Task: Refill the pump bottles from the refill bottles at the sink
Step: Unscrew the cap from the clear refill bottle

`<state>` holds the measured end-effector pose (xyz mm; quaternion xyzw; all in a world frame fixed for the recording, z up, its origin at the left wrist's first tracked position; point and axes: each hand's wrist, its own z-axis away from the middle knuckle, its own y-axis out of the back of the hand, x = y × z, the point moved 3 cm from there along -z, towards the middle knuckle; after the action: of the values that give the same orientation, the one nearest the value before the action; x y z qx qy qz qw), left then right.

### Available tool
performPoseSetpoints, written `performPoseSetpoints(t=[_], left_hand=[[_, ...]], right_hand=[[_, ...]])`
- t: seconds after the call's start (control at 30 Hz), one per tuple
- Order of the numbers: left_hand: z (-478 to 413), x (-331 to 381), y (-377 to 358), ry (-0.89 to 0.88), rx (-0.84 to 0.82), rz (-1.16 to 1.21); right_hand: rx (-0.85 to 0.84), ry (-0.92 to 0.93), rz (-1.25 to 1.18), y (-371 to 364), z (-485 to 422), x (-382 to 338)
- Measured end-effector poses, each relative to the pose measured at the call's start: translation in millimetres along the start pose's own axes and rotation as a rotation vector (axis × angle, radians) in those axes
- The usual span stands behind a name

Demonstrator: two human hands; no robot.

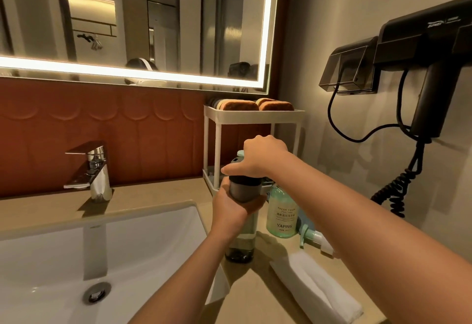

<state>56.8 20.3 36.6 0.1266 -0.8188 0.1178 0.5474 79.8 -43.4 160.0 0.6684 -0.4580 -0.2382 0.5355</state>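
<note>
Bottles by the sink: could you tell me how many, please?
2: a dark grey bottle held by the left hand and right hand; a pale green translucent bottle beside it. More may be hidden.

The left forearm [184, 272] and the right forearm [357, 208] are bare along all their visible length; the left hand [229, 206] and the right hand [258, 157] are bare too; in the rectangular, light-edged wall mirror [178, 30] only the top of the person's head [138, 64] shows; dark hair, crossed by a curved white band [146, 64].
</note>
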Motion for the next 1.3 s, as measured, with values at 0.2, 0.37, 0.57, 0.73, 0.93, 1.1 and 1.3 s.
performPoseSetpoints(t=[0.2,0.37,0.57,0.73,0.93,1.1,1.3], left_hand=[[9,1,4,-0.013,-0.036,0.008],[9,2,3,-0.013,-0.045,0.042],[9,1,3,-0.050,-0.052,0.048],[8,0,6,-0.070,-0.080,0.039],[5,-6,9,-0.114,-0.086,0.000],[3,-11,7,-0.087,-0.073,-0.004],[4,-9,5,-0.057,-0.074,-0.007]], right_hand=[[0.021,0.019,0.020,4,13,-4],[0.065,-0.006,0.001,4,15,-5],[0.082,-0.015,-0.037,3,16,-4],[0.076,0.007,-0.104,2,19,-3],[-0.144,0.099,-0.477,-4,26,7],[-0.434,0.167,-0.602,2,27,19],[-0.553,0.020,-0.484,12,23,10]])
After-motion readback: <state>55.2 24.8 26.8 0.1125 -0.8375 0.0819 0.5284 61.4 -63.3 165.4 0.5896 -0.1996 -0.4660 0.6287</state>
